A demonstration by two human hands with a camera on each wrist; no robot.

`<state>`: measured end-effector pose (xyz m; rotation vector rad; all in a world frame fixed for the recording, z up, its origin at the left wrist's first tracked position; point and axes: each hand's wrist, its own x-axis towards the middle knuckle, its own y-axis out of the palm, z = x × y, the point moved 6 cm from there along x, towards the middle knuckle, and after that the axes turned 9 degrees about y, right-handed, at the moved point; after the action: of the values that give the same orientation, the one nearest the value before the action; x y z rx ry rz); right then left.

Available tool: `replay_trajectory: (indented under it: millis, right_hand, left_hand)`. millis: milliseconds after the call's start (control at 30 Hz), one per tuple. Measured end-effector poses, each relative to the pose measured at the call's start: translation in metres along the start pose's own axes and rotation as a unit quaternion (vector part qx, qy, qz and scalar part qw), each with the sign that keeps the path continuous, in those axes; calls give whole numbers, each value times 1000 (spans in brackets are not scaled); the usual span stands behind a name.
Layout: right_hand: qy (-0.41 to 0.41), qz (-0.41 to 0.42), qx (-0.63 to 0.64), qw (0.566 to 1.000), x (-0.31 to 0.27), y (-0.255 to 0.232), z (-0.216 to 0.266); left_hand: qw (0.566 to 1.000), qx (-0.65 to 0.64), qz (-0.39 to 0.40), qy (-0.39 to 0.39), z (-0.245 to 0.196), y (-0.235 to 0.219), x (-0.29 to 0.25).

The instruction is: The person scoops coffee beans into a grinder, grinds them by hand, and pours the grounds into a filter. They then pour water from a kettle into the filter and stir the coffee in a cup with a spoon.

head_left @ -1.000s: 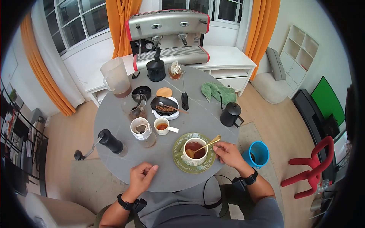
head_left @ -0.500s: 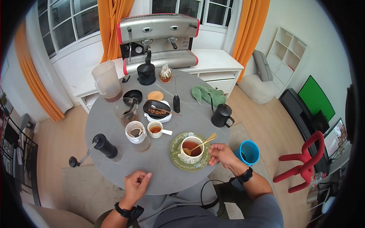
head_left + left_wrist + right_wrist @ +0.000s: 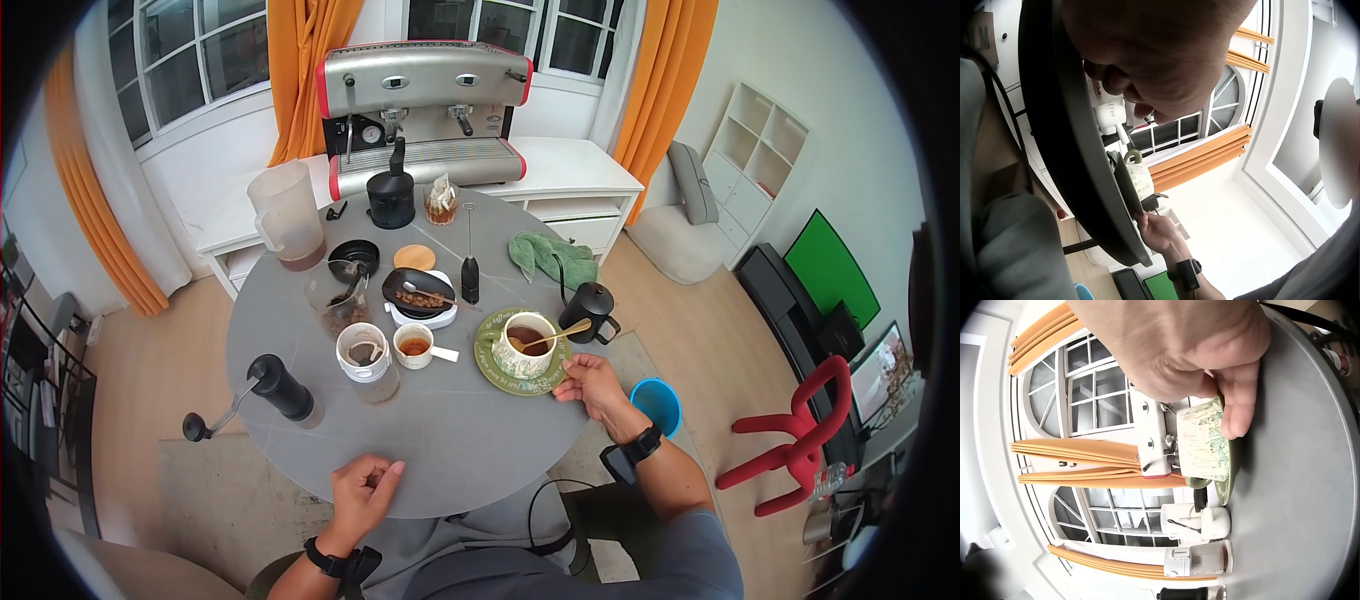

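My right hand (image 3: 597,388) pinches the right rim of a green patterned saucer (image 3: 490,366), thumb and fingers at its edge. On the saucer stands a white cup (image 3: 527,368) with a floral pattern, holding reddish-brown liquid. A gold spoon (image 3: 572,331) leans in the cup, its handle sticking out to the right. In the right wrist view the fingers (image 3: 1239,415) lie over the saucer's edge, close beside the cup (image 3: 1200,447). My left hand (image 3: 363,490) rests idle at the table's front edge, fingers loosely curled and holding nothing.
Just behind the saucer stands a black gooseneck kettle (image 3: 590,312). Left of it are a small white cup (image 3: 413,355), a scale (image 3: 430,318) with a dish of beans, a filter-topped jar (image 3: 368,372) and a hand grinder (image 3: 280,388). A green cloth (image 3: 540,258) lies farther back.
My right hand has slid the saucer, with cup and spoon, away from me and slightly right, closer to the kettle. The left hand stays at the table edge.
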<state>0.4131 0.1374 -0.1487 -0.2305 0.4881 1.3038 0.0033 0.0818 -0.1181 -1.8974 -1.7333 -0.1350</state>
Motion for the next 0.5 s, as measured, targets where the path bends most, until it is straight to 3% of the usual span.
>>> replay_trajectory:
  millis: [500]
  right_hand:
    - [33,8,-39,999,-7,10,4]
  left_hand:
    - [1000,1,-4,-8,3,0,-3]
